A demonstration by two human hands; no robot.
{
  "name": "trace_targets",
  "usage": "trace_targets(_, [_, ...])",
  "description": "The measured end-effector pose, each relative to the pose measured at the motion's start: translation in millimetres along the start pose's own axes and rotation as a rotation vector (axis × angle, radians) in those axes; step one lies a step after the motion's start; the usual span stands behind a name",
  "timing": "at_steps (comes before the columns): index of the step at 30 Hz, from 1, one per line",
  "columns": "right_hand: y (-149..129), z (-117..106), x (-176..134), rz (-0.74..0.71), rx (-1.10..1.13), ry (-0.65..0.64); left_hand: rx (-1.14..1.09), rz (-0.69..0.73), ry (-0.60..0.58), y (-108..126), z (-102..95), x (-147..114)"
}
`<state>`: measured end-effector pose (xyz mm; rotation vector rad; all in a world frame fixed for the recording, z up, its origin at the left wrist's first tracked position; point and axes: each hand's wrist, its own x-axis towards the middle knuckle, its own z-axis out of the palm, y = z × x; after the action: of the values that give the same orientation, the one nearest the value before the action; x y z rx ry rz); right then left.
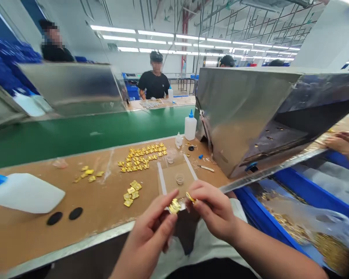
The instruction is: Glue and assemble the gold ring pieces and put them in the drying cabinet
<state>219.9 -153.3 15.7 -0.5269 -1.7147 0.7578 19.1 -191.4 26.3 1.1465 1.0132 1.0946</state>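
Between the thumb and fingers of my left hand [155,224] is a shiny gold-coloured metal piece [175,206], its face turned up. My right hand [212,207] pinches a smaller gold piece [190,197] just to the right of it; a narrow gap separates the two. Both hands are in front of the bench's near edge. Past them, a small clear cup [179,179] rests on a taped brown sheet [170,176]. Left of the sheet lie a small cluster of gold pieces [132,193] and a larger group in rows [141,157].
A white bottle [26,193] lies at left near two black discs [75,213]; another bottle [190,128] stands upright. A metal hood [244,112] blocks the right, above blue bins [282,232] of gold parts. A green belt [104,130] runs behind; a co-worker [155,79] sits beyond.
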Motion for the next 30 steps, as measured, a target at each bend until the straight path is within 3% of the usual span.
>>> trace_targets(5, [4.8, 8.4, -2.7, 0.072, 0.025, -0.043, -0.014, 0.049, -0.114, -26.2, -3.6, 11.8])
trace_targets(12, [13.3, 14.9, -8.5, 0.257, 0.086, -0.055, 0.094, 0.254, -0.104, -55.4, -13.0, 27.9])
trace_targets(21, [20.6, 18.1, -17.0, 0.377, 0.231, -0.063, -0.077, 0.146, -0.099, -58.9, -12.8, 31.1])
trace_targets(30, [23.1, 36.2, -19.1, 0.389, 0.480, 0.045, -0.406, -0.057, 0.148, -59.0, 18.0, 18.9])
